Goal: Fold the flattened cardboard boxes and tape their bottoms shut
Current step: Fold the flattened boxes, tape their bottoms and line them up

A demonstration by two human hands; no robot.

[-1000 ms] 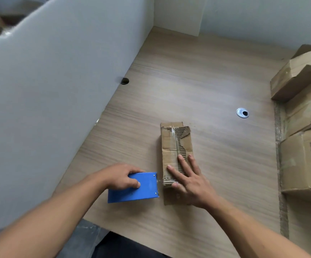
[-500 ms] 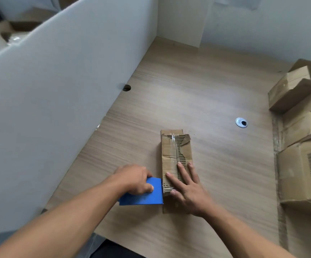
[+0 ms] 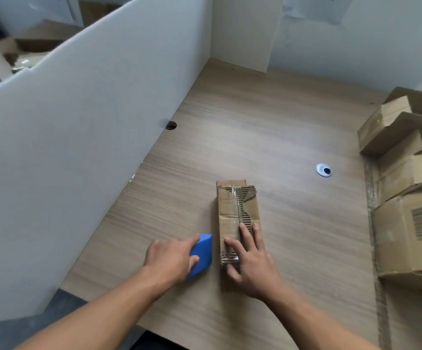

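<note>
Head view: I see the cardboard box (image 3: 237, 210) lying in the middle of the desk (image 3: 255, 127), its long axis running straight away from me. My right hand (image 3: 253, 266) presses its near end, fingers (image 3: 245, 236) straight and spread. My left hand (image 3: 169, 258) curls round the blue tape dispenser (image 3: 202, 253), just beside the box's near left edge, so I judge the tape should run along that axis.

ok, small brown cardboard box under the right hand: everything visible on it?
The small brown cardboard box is narrow and oblong, lying flat on the wood-grain table, lengthwise away from the person. Its top face shows closed flaps, a centre seam under clear tape, torn patches exposing corrugation, and a bent far-right corner. The right hand presses straight fingers on its near end.
</note>
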